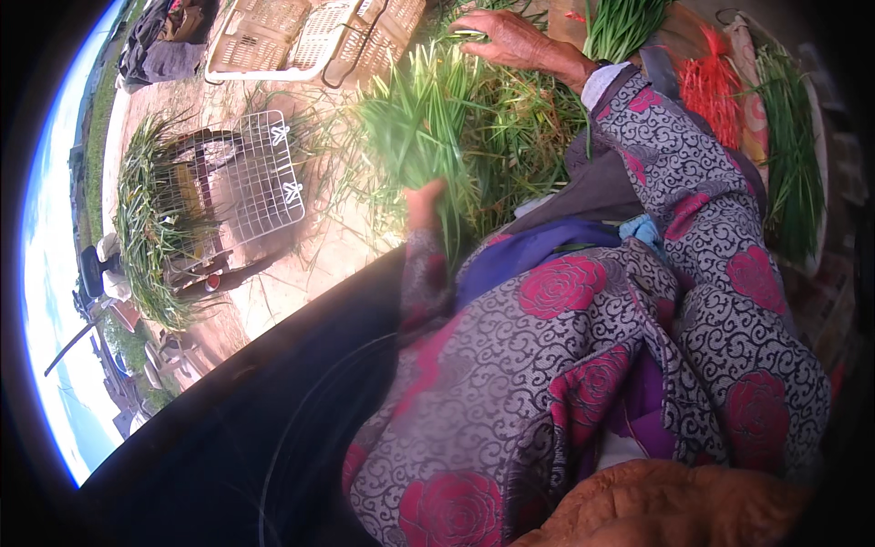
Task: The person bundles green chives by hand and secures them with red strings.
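Note:
My left hand is closed round the lower part of a bunch of green chives, whose paler ends point away from me; the leaves blur slightly. Just beyond that bunch, to the right, my right hand has its fingers curled, with a bit of green showing between thumb and forefinger. Below my right hand lies a heap of loose chives and dry, yellowed leaves, partly hidden by my sleeve and lap.
Pale plastic crates stand at the far side. To the left are a white wire rack and a pile of green leaves. Red plastic strips and more chives lie right; another bunch lies far right.

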A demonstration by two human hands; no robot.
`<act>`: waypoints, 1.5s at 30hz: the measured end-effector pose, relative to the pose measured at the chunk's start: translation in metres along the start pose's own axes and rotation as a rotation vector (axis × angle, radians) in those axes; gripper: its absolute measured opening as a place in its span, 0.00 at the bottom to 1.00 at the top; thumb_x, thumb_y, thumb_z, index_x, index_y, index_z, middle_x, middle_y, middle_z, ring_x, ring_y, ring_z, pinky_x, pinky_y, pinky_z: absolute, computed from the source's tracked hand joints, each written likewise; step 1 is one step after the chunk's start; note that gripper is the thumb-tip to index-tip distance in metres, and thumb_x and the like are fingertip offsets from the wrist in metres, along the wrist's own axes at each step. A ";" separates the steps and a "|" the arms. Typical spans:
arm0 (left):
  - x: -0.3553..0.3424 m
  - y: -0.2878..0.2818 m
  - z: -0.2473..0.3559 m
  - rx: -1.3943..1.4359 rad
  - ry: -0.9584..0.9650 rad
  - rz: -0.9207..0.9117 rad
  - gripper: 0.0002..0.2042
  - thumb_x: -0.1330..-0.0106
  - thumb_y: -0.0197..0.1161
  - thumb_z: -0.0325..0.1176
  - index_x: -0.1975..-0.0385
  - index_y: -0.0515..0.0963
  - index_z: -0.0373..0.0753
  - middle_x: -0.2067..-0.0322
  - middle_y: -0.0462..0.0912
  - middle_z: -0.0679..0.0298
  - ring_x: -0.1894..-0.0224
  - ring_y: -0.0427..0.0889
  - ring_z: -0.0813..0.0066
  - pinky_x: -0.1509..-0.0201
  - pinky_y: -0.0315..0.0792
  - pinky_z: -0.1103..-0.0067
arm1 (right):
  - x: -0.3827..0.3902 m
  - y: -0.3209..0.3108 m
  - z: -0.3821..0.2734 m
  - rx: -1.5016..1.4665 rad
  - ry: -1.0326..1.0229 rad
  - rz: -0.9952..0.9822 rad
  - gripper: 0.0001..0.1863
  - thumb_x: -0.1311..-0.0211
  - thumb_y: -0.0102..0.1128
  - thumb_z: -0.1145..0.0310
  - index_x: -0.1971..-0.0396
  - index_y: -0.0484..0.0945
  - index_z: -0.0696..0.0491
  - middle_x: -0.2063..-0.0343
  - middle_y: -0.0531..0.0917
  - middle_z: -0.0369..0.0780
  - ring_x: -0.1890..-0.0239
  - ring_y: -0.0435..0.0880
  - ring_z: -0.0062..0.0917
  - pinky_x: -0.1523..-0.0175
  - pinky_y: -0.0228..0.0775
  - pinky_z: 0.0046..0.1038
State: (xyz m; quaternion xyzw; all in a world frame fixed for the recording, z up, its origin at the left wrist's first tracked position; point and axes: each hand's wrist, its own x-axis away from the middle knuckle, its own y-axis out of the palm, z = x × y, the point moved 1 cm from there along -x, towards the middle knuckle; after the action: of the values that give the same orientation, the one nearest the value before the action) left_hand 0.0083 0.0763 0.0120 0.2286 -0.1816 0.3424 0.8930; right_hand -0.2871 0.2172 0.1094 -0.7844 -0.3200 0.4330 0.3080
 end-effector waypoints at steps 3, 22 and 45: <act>-0.003 0.007 -0.003 -0.123 0.083 -0.042 0.26 0.53 0.63 0.19 0.49 0.74 0.32 0.59 0.83 0.59 0.63 0.84 0.65 0.56 0.79 0.73 | 0.004 0.010 -0.005 -0.119 -0.012 -0.204 0.14 0.43 0.63 0.64 0.59 0.81 0.55 0.66 0.81 0.47 0.60 0.81 0.44 0.55 0.72 0.44; -0.015 -0.015 -0.013 -0.298 -0.013 -0.134 0.17 0.52 0.66 0.23 0.60 0.78 0.30 0.71 0.84 0.59 0.75 0.82 0.69 0.68 0.78 0.78 | 0.018 0.033 0.024 -0.151 0.154 -0.328 0.08 0.38 0.55 0.69 0.62 0.76 0.57 0.79 0.78 0.41 0.76 0.79 0.28 0.69 0.70 0.36; 0.002 -0.007 -0.009 0.114 -0.146 -0.105 0.14 0.44 0.64 0.27 0.60 0.76 0.26 0.69 0.82 0.54 0.76 0.81 0.66 0.73 0.77 0.75 | 0.001 -0.002 0.019 0.096 0.058 -0.043 0.11 0.36 0.55 0.66 0.61 0.80 0.56 0.68 0.78 0.44 0.62 0.81 0.39 0.55 0.73 0.38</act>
State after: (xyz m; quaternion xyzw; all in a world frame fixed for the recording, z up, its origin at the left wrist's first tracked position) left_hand 0.0164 0.0774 0.0031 0.3127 -0.2139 0.2875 0.8797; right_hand -0.3036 0.2230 0.1024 -0.7739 -0.3067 0.4180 0.3636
